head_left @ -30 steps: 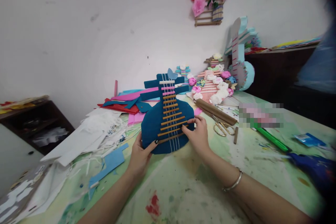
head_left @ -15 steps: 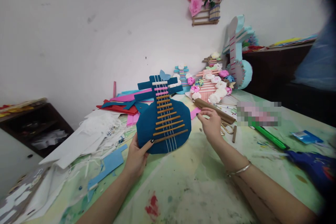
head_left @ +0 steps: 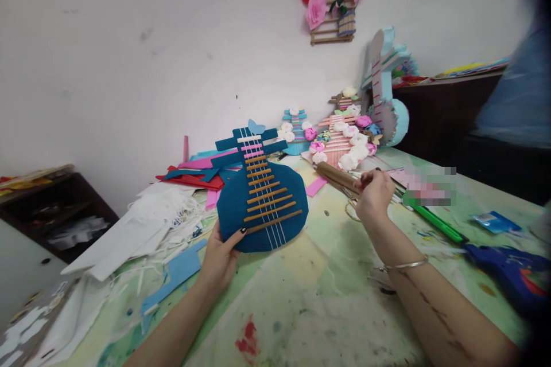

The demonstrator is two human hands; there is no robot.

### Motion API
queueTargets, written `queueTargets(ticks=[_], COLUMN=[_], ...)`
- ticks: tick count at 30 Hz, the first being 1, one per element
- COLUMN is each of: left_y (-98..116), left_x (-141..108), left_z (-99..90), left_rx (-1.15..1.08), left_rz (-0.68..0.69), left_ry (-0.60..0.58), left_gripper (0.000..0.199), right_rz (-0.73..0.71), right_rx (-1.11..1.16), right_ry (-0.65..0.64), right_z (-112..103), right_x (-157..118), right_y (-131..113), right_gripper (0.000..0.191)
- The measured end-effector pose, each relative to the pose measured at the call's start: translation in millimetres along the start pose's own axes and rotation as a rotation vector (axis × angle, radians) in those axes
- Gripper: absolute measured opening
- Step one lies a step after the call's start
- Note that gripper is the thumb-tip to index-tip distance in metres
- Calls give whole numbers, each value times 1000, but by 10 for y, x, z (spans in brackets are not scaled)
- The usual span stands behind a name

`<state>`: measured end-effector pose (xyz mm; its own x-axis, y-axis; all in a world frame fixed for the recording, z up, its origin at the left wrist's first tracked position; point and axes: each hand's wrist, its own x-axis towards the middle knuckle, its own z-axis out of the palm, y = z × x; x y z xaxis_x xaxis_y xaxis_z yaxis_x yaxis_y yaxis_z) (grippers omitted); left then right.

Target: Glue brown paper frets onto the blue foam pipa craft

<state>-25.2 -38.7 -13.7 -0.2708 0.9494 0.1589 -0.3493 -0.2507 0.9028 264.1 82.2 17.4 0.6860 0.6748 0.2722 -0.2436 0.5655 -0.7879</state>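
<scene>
A dark blue craft lute (head_left: 232, 200) is tilted back, its lower left edge held in my left hand (head_left: 219, 258) with the thumb on the front. Brown, pink and white sticks cross its face, white strings run along it, and a light blue leaf shape (head_left: 256, 127) sits at its top. My right hand (head_left: 375, 198) is raised over the table to the right, apart from the lute. Its fingers are curled in; whatever they hold, if anything, is hidden. Behind it lie brown rolled tubes (head_left: 333, 175) and gold-handled scissors (head_left: 352, 211), partly covered.
At right lie a blue glue gun (head_left: 501, 272), a green cutter (head_left: 439, 223) and a blue packet (head_left: 499, 222). White sheets and scraps (head_left: 129, 229) and a light blue cutout (head_left: 181, 269) are at left. Finished craft lutes with paper flowers (head_left: 344, 140) stand against the wall.
My right hand has moved right, away from the lute, and its fingers have curled in. My left hand still holds the lute, which sits slightly further left in view.
</scene>
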Motion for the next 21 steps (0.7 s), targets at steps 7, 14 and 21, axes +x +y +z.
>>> queueTargets(ticks=[7,14,21], left_y=[-8,1,2], left_x=[-2,-18,-37], left_z=[-10,-7,7], left_rx=[8,18,14], left_rz=[-39,-73,-92], left_ry=[-6,-47,-51], left_gripper=[69,68,68], right_rz=[76,148,121], right_rx=[-91,-151,-140], right_ry=[-363,-442,-490], right_z=[80,100,99], right_x=[-320,-427,-424], right_y=[-11,-5,-35], right_gripper=[23,19,23])
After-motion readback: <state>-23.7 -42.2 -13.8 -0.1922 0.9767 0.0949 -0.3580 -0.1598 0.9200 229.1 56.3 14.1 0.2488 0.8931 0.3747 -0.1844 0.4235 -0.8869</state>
